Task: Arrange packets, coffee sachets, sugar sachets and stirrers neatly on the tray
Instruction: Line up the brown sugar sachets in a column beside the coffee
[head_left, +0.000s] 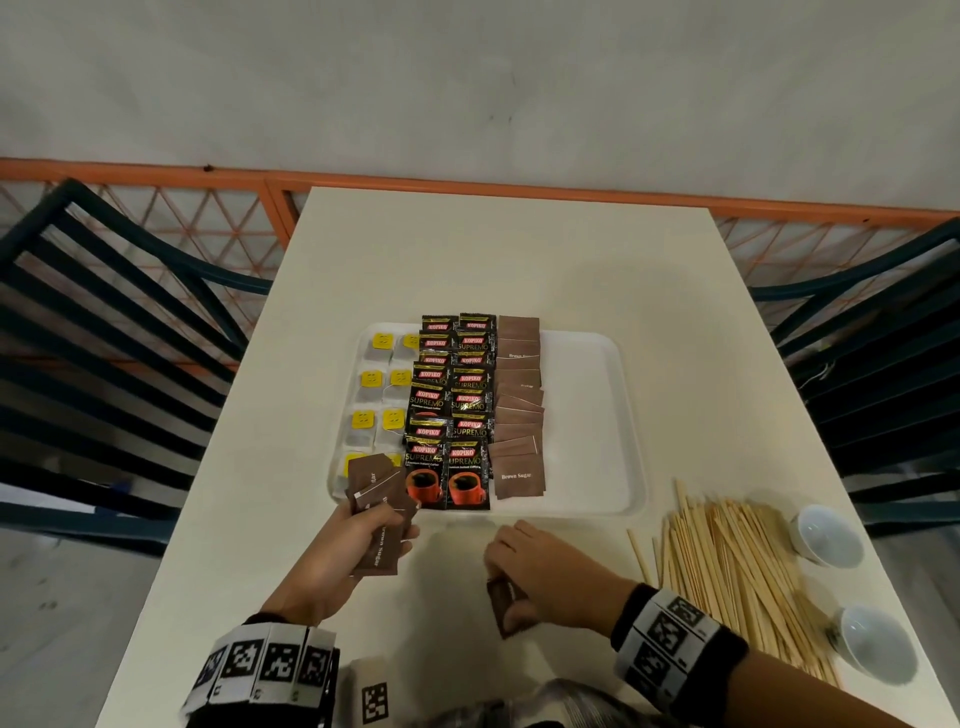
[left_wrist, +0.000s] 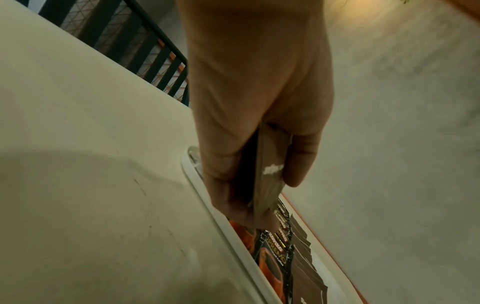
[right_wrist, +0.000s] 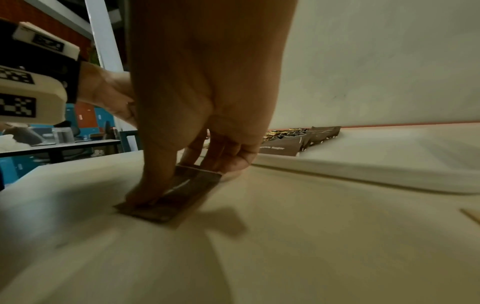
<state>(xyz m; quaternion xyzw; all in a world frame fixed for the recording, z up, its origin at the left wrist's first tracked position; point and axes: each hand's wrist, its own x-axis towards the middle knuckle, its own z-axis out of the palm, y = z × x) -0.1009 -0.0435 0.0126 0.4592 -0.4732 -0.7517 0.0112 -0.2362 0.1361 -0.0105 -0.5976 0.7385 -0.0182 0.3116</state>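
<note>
Brown sugar sachet (head_left: 504, 605) lies flat on the table (head_left: 571, 249), just short of the tray (head_left: 587, 415). My right hand (head_left: 545, 577) is on it, thumb and fingertips pinching its ends, probably to peel it off the surface since it's too thin to grab from above. My left hand (head_left: 358, 540) grips a fanned bunch of sugar sachets (head_left: 382, 499) over the tray's near left corner, likely collecting them so they go down as one batch. On the tray: tea packets (head_left: 382, 395) at left, two columns of coffee sachets (head_left: 452, 405) in the middle, a sugar column (head_left: 519, 410) next, right part bare. Stirrers (head_left: 737, 571) are heaped on the table right of the tray, two white cups (head_left: 826, 535) beside them.

Right wrist view shows the thumb tip pressing the sachet's near end, hidden from the head camera. Left wrist view shows the bunch clamped edge-on between thumb and fingers; sachet count not readable.
</note>
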